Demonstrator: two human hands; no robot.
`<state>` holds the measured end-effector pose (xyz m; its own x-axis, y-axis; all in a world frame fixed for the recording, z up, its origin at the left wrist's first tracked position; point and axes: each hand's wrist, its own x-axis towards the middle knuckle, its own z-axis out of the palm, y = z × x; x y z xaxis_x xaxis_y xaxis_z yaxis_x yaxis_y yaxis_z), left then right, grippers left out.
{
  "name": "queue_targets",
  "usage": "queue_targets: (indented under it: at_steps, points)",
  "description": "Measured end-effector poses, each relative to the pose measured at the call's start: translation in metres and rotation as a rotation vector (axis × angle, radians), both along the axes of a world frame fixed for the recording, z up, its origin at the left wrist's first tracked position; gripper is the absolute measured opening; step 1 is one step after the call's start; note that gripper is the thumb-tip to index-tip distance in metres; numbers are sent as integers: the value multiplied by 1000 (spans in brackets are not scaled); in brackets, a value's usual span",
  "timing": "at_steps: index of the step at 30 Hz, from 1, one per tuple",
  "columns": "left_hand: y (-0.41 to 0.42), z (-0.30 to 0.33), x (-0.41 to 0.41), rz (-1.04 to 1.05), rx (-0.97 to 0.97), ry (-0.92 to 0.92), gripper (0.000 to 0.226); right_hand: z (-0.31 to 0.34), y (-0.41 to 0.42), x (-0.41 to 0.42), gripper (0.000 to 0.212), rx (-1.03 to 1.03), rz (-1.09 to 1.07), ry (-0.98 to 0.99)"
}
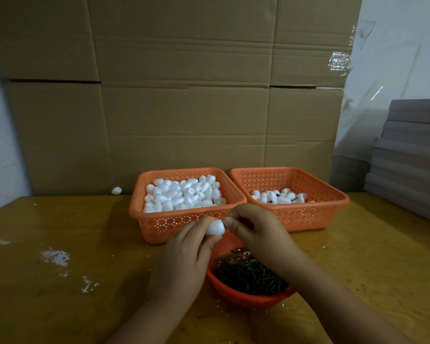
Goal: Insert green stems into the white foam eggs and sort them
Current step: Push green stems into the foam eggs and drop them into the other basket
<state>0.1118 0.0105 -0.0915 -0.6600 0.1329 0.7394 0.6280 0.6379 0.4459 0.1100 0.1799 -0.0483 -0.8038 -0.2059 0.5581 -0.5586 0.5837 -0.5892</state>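
Note:
My left hand (184, 259) grips a white foam egg (215, 227) between thumb and fingers, just in front of the left orange basket (157, 229), which is heaped with plain foam eggs (184, 193). My right hand (255, 229) meets the egg's right end with pinched fingertips; whatever it pinches is hidden. The right orange basket (308, 214) holds fewer eggs (281, 197), some with dark stems showing. A round orange bowl (246, 297) of green stems (248, 271) sits below both hands.
A single foam egg (116, 190) lies at the table's back left by the cardboard wall (184, 95). White foam crumbs (56, 258) dot the yellow table (60, 306) at left. Grey boards (410, 155) are stacked at the right.

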Motion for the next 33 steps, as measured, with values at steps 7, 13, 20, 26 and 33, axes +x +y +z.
queue_targets:
  at_steps: [7,13,20,26,33]
  points:
    - [-1,-3,-4,22,31,-42,41,-2,2,0,18,-67,-18,-48]
    - [-2,-3,-5,32,57,-41,42,-1,-3,-1,12,-149,104,-209]
    - [0,-4,-6,22,55,-53,38,-3,-3,-1,12,-218,154,-265]
    - [0,-5,-3,-29,70,-94,48,-2,-1,-3,23,-236,177,-246]
    - [2,-1,-2,21,71,-65,27,-4,-4,-3,18,-303,147,-314]
